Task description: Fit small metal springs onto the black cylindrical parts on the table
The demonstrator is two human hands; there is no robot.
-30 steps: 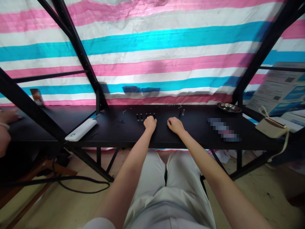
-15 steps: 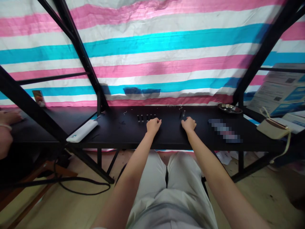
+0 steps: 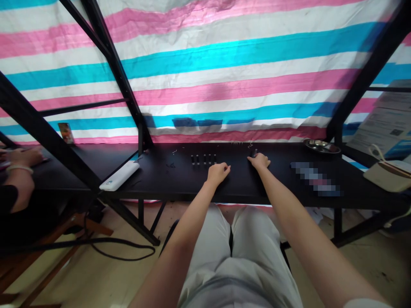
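- The right hand [image 3: 259, 161] reaches forward across the black table [image 3: 180, 184]; its fingertips sit at a small dark piece [image 3: 254, 152] near the table's far edge; whether the fingers have closed on it or only touch it, I cannot tell, as it is too small.
- The left hand [image 3: 218, 173] rests on the table, relaxed and half-curled; it grips nothing that shows.
- A row of small dark pieces [image 3: 203, 159] stands upright just beyond the left hand, apart from it and well to the left of the single piece.
- By their look the pieces are probably light and stiff, slim enough to tip or roll at a nudge; a pinch on the sides between thumb and forefinger, low on the body, seems the safest hold.
- A metal dish [image 3: 322, 146] sits to the right near the back edge; a white power bank [image 3: 119, 181] lies at the left front corner.
- A co-worker's hand [image 3: 24, 156] rests on the neighbouring table at far left; a striped tarp [image 3: 224, 64] hangs behind everything.
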